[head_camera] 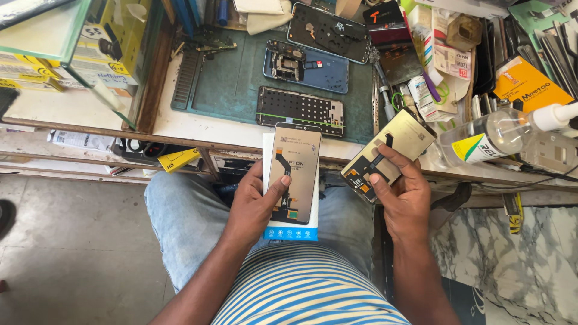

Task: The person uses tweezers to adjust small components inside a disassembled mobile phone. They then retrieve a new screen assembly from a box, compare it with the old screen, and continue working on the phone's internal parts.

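A phone display panel (pixel 293 173), seen from its back with a dark flex cable running down it, was held upright in the left hand (pixel 256 201) together with a white card with a blue lower edge (pixel 291 232) lying behind it; the thumb was pressed across the panel's lower left side. A second display panel (pixel 388 153), gold-backed and tilted to the right, was gripped in the right hand (pixel 404 195), with the thumb and a finger laid on its dark flex cable. Both panels were held near the person, above the lap in blue jeans (pixel 180 222), just in front of the near edge of the surface (pixel 180 123). On the green mat (pixel 241 84) farther away, a perforated black phone frame (pixel 300 110) was laid just beyond the left panel, and a blue phone back with exposed parts (pixel 307 67) was set behind it. A clear bottle with a white pump (pixel 500 133) was lying on its side at the right.
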